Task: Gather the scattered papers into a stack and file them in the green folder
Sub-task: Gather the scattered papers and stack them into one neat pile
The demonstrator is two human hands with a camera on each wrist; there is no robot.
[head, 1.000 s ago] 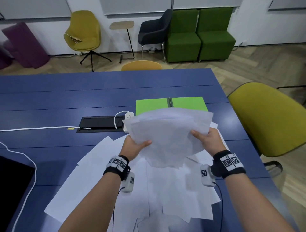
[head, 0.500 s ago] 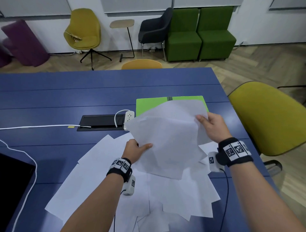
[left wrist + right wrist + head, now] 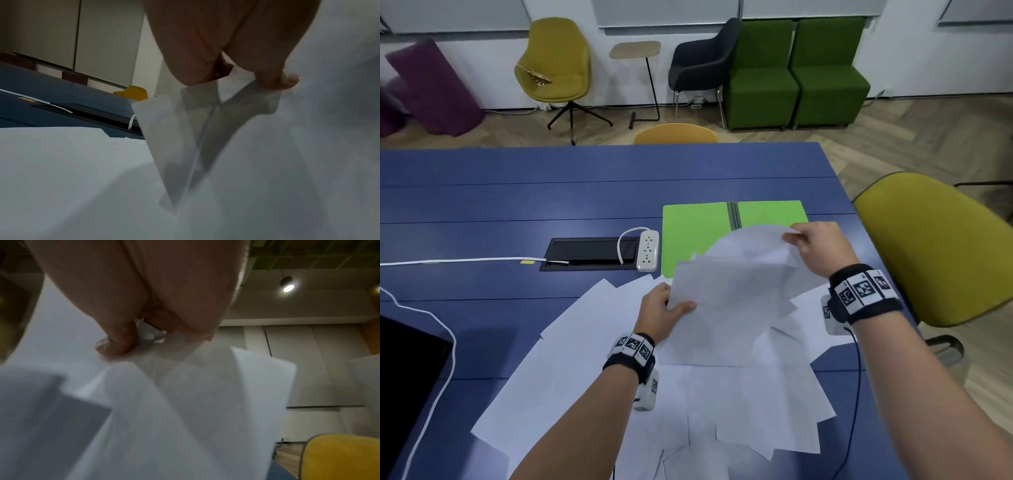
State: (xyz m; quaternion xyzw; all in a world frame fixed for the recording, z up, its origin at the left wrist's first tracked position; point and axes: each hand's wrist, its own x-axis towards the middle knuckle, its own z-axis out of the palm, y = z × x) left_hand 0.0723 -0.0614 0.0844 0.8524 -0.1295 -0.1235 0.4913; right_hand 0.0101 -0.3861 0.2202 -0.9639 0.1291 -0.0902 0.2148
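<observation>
A loose bundle of white papers is held up over the blue table, its sheets fanned and uneven. My left hand pinches its lower left edge, thumb on top; the left wrist view shows the pinched papers under my thumb. My right hand pinches the bundle's upper right corner, and the right wrist view shows those papers drooping. The green folder lies open and flat behind the bundle, partly hidden by it. More scattered sheets lie on the table beneath my arms.
A white power strip with its cord lies left of the folder, beside a black cable hatch. A white cable runs leftward. A dark screen sits at the near left. A yellow chair stands at the table's right edge.
The right hand moved from the bundle's lower right side up to its top right corner, farther from me. The bundle tilted and dropped lower, uncovering more of the green folder.
</observation>
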